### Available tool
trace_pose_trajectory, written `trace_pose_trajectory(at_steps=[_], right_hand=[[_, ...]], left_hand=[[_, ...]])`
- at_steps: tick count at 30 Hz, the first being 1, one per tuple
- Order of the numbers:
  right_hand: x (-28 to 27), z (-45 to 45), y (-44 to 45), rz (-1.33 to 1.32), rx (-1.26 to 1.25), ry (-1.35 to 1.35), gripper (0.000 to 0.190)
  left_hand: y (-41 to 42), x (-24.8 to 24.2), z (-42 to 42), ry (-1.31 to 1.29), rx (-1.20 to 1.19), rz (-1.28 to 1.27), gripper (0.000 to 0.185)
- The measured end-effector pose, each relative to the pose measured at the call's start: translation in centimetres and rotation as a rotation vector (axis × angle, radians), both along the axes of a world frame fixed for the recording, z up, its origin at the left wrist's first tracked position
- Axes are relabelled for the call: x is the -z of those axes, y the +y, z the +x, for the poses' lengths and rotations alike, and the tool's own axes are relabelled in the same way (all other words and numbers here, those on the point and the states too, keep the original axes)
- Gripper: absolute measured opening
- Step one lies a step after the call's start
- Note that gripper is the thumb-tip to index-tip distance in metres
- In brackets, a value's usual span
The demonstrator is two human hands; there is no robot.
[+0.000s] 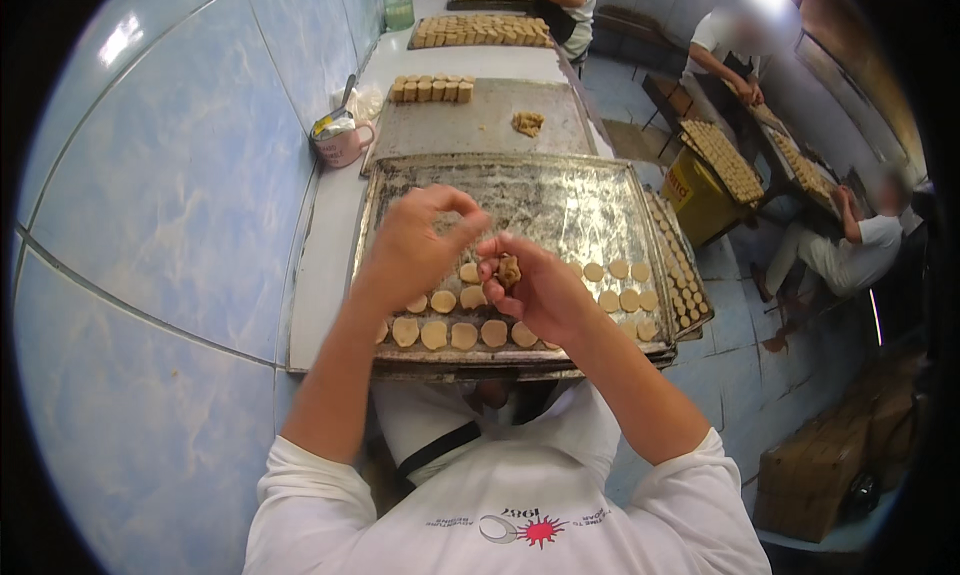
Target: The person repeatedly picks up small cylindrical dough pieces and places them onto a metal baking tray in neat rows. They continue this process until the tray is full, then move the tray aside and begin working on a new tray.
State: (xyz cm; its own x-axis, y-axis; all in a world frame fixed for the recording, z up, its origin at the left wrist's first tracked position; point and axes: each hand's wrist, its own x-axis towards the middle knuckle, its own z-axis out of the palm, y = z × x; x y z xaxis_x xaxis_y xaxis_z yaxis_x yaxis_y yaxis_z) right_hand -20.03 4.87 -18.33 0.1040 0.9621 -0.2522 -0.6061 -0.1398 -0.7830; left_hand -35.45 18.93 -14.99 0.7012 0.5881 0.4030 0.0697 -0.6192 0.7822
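Note:
Over a metal baking tray (517, 177), both bare hands hover close together. My right hand (536, 282) is curled palm up around a small lump of brown filling or dough (508, 272). My left hand (431, 237) is beside it, slightly blurred, with thumb and forefinger nearly meeting; whether it pinches something small cannot be seen. Flat rounds of pale dough (464, 335) lie in rows on the near part of the tray, some hidden beneath my hands.
Behind lies another tray (495, 117) with dough cylinders (433, 88) and a brown lump (528, 123). A pink mug (341, 143) stands by the tiled wall. More filled trays (481, 31) lie farther off, and one (679, 275) sits at right. Several people work nearby.

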Motion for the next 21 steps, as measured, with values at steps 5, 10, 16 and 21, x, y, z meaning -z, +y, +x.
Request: trace_pose_trajectory(at_steps=[5,10,16,21], right_hand=[[-2.1,2.6,0.7,-0.084,-0.047,-0.343,0.014],[-3.8,8.9,5.4,-0.105,0.007,-0.737,0.010],[-2.8,20.3,15.1,-0.147,0.137,-1.013,0.018],[-0.5,26.9,21.3,-0.290,0.408,-1.350,0.020]], left_hand=[[13.4,4.6,-1.0,-0.195,-0.198,-0.236,0.031],[21.4,14.2,-1.4,-0.204,-0.564,-0.430,0.030],[21.0,16.3,-1.3,-0.293,-0.564,-0.117,0.030],[19.8,14.2,-1.2,-0.233,-0.564,-0.137,0.030]])
